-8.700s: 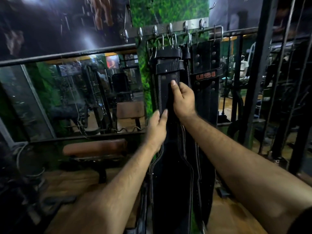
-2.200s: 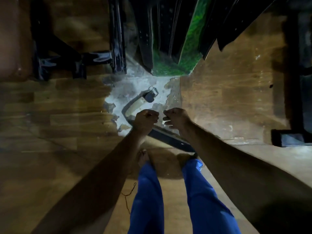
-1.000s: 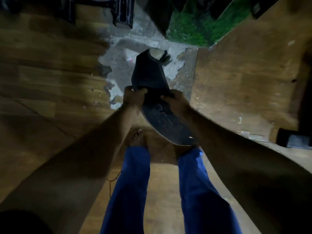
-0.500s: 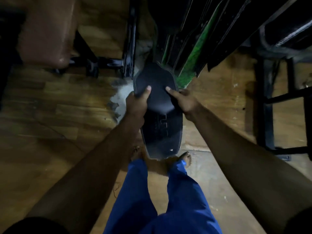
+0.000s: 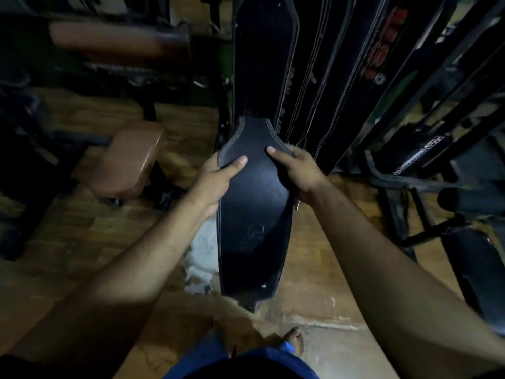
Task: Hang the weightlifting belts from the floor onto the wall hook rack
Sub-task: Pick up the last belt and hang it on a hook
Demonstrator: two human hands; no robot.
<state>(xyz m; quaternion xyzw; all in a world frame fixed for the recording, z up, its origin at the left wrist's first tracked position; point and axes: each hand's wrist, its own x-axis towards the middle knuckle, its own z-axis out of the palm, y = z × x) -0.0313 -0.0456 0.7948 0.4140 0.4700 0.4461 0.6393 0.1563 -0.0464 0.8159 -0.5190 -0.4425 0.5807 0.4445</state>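
black belt (image 5: 252,214), wide leather, held off the floor (image 5: 82,242) in front of the person, long axis pointing toward the wall; left hand (image 5: 216,179) grips its left edge, thumb on top; right hand (image 5: 296,170) grips its right edge, thumb on top; hung belts (image 5: 314,64), several, dark, one with red lettering, just beyond the held belt's far end; brown bench (image 5: 128,160) to the left; bare feet and blue trousers (image 5: 246,362) below; dark frame (image 5: 410,187) to the right
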